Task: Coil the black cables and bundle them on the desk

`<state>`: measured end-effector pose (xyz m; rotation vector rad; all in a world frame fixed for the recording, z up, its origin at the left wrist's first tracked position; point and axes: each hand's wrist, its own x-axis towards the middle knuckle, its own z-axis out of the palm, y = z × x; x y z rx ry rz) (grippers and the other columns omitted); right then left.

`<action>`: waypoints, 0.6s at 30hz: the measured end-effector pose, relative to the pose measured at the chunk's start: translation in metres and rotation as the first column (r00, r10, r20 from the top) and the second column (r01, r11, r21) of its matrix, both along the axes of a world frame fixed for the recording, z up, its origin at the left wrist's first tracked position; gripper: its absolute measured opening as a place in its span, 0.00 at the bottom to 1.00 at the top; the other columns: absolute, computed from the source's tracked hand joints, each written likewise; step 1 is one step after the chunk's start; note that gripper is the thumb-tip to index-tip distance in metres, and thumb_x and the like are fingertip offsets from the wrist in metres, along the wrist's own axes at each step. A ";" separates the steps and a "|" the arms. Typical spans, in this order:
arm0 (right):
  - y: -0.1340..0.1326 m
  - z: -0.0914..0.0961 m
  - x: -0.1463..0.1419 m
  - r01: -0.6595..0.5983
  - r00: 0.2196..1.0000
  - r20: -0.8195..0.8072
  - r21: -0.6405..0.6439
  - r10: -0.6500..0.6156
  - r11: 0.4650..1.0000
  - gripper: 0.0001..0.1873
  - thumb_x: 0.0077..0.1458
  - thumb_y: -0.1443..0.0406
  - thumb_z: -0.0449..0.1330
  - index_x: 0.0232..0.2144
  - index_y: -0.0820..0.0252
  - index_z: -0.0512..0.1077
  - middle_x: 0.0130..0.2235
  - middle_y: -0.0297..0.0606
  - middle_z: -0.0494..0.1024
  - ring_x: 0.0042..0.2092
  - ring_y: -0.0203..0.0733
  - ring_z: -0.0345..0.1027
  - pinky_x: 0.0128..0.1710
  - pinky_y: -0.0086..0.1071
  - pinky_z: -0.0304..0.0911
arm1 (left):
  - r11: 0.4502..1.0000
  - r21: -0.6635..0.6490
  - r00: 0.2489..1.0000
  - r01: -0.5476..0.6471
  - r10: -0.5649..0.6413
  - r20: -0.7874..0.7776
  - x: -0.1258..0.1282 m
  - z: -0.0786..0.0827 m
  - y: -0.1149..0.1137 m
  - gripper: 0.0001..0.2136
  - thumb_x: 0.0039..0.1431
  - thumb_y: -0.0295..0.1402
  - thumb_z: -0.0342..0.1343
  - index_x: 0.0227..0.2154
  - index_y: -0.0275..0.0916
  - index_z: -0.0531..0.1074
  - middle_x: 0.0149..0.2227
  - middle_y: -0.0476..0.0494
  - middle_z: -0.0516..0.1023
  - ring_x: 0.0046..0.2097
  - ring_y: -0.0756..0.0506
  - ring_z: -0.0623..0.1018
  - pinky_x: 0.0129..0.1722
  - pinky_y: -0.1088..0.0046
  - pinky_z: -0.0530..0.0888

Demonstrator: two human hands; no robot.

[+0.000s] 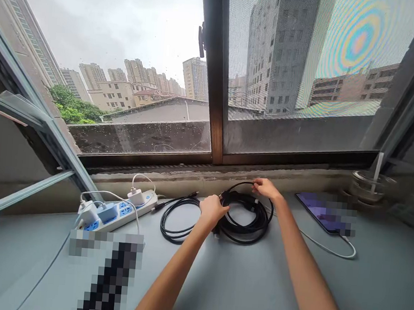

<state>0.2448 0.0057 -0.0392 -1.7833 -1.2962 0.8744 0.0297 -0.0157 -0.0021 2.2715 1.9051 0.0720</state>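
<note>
A thick coil of black cable (253, 231) lies on the grey table in the middle of the view. My left hand (213, 209) is closed over its left edge, fingers curled round the strands there. With thumb and fingertips my right hand (264, 188) pinches one black strand at the back right of the coil. That strand is lifted into a loop running back toward my left hand. A connector (256, 203) with a metal end shows in the coil. Just left, partly behind my left hand, lies a smaller coil of thinner black cable (164, 221).
A white power strip (120, 211) with plugged-in chargers stands on the left, its cords trailing across the table (232, 290). On the right lie a phone (317, 212) and its white charging cable (328, 249), with a lidded cup (367, 186) behind. A window runs along the back.
</note>
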 end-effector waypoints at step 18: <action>0.004 -0.007 -0.012 -0.061 0.933 0.353 -0.061 0.078 0.996 0.15 0.60 0.61 0.56 0.47 0.61 0.68 0.49 0.42 0.70 0.48 0.43 0.67 0.47 0.43 0.65 | 0.996 -0.028 0.996 0.087 -0.087 0.024 -0.004 0.013 0.003 0.10 0.48 0.37 0.55 0.29 0.37 0.74 0.37 0.37 0.80 0.44 0.38 0.78 0.40 0.67 0.70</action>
